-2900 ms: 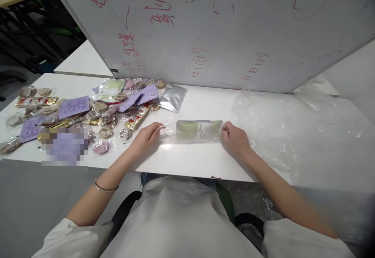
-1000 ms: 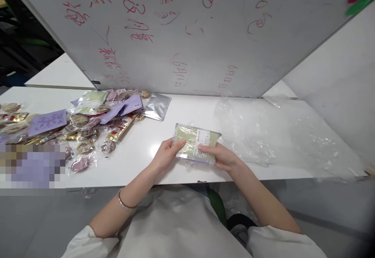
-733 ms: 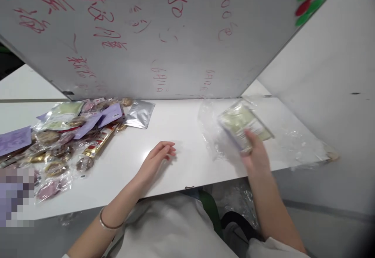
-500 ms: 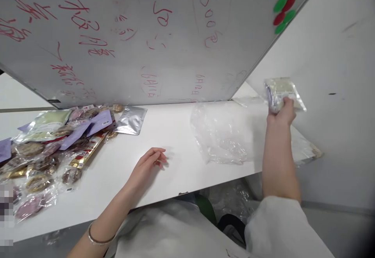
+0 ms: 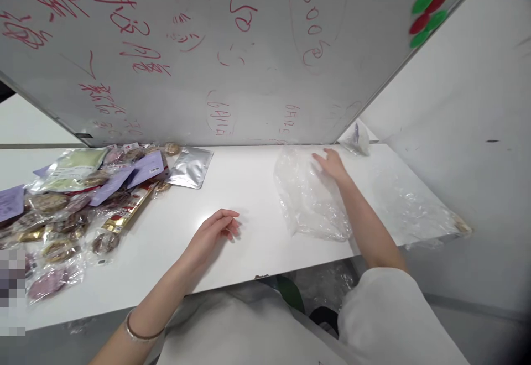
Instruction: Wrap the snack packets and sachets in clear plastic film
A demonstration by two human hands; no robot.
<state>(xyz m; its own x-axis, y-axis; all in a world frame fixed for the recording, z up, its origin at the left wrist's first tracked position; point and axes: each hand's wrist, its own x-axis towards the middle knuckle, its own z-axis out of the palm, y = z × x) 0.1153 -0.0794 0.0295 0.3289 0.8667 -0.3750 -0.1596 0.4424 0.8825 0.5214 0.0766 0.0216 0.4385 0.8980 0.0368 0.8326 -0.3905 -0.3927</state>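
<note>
My left hand [image 5: 218,228] rests on the white table [image 5: 232,260], its fingers loosely curled and apart, holding nothing. Over the far right corner of a clear plastic bag [image 5: 311,204] is my right hand [image 5: 332,165], fingers spread, with nothing in it. A small clear packet [image 5: 357,139] lies behind it, by the lower right corner of the whiteboard. A flat silver pouch [image 5: 191,167] is beyond my left hand, beside a pile of wrapped snacks [image 5: 74,215].
A whiteboard [image 5: 257,88] with red writing stands along the table's back edge, with red and green magnets [image 5: 435,8] at its right side. More clear plastic [image 5: 415,210] lies at the table's right end, near the white wall [image 5: 489,188].
My right hand has let go of the pale packet it held at the right and moved left over the clear bag. A packet now lies near the whiteboard's corner. My left hand has stayed put.
</note>
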